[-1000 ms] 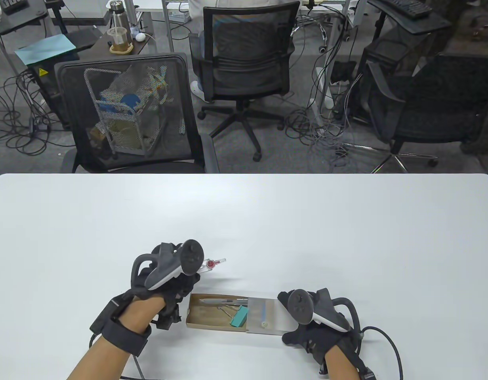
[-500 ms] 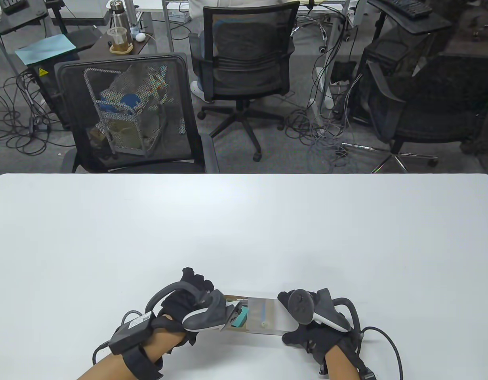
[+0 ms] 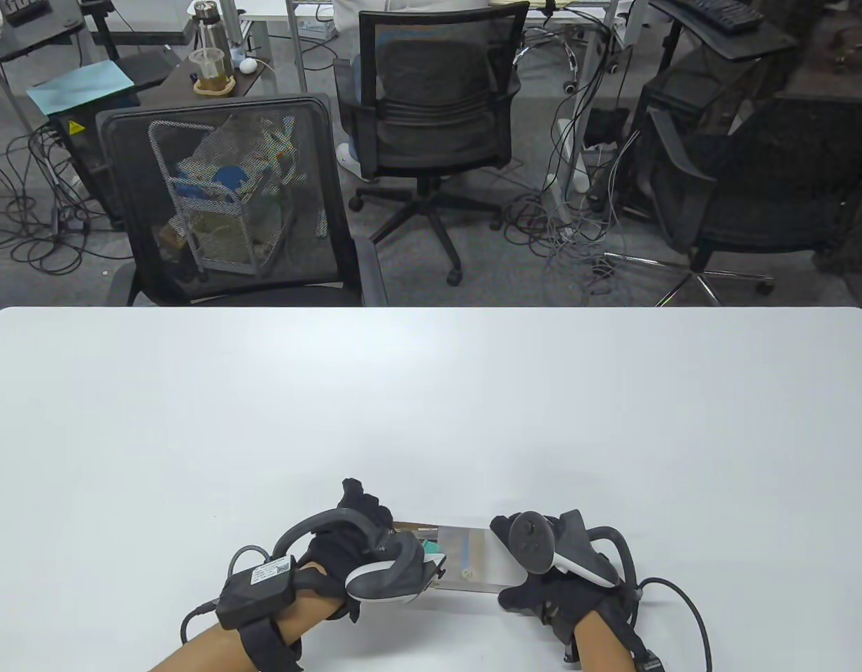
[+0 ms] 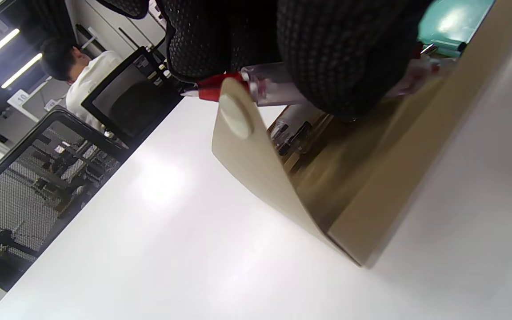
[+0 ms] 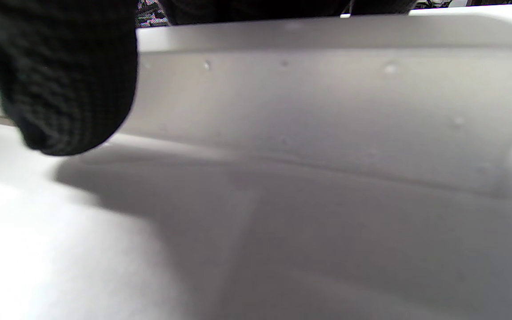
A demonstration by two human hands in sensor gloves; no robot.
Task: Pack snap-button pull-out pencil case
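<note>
Inside tray (image 4: 385, 186), compass (image 4: 256, 84), teal clip (image 4: 451, 22).

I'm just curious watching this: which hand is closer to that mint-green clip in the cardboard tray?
Left. The left hand is over the tray, right beside the green clip. The right hand is at the clear sleeve's far end.

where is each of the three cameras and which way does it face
Table view: high at the near edge, facing down across the table toward office chairs; both gloved hands show.
Left wrist view: tilted beside the left hand, facing the cardboard tray; its fingers hold a clear red-tipped item.
Right wrist view: low by the right hand, facing the translucent sleeve.
All three share the case.
</note>
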